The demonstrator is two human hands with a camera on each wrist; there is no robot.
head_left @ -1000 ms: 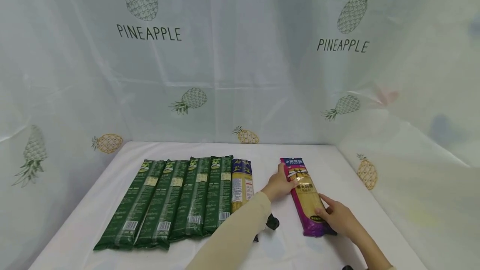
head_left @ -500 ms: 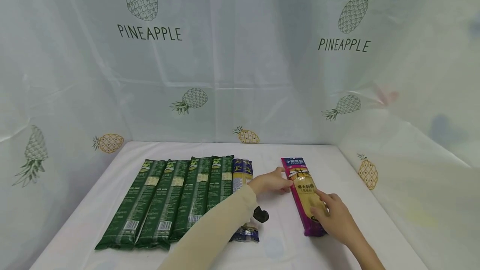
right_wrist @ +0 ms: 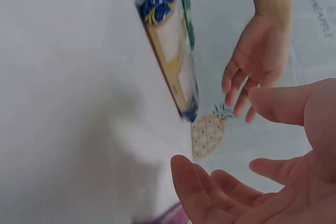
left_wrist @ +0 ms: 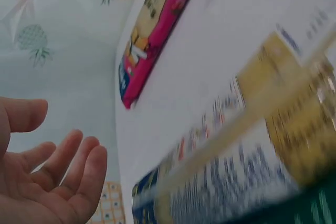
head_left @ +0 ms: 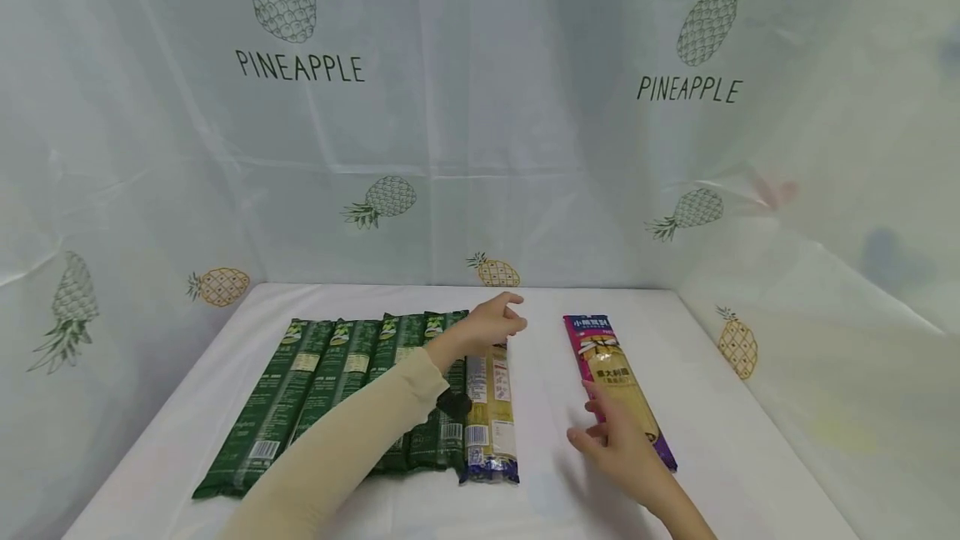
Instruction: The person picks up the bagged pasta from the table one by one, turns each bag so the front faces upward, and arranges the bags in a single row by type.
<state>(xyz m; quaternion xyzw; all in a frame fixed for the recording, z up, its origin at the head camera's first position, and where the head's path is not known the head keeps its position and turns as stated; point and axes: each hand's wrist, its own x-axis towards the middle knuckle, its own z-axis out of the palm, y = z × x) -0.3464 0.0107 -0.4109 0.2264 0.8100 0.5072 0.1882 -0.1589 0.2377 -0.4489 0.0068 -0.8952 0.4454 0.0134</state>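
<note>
My left hand point(head_left: 483, 328) hovers over the far end of the blue-and-yellow spaghetti packet point(head_left: 491, 415), fingers loose and holding nothing. In the left wrist view that packet point(left_wrist: 226, 166) appears blurred below the relaxed fingers point(left_wrist: 79, 171). My right hand point(head_left: 618, 444) is raised over the left side of the pink-and-purple spaghetti packet point(head_left: 622, 382), its fingers spread and gripping nothing. The right wrist view has the right hand point(right_wrist: 252, 182) relaxed in front, my left hand point(right_wrist: 257, 56) beyond it, and the blue-and-yellow packet point(right_wrist: 173, 51) lying on the table.
Several green spaghetti packets point(head_left: 277, 407) lie side by side on the left of the white table point(head_left: 547, 507), partly covered by my left sleeve point(head_left: 345, 448). A pineapple-print curtain point(head_left: 487, 123) hangs behind and at both sides.
Both hands have come off the pink-and-purple packet, which stays on the table at the right. The left hand has swung left over the blue-and-yellow packet; the right has shifted slightly left.
</note>
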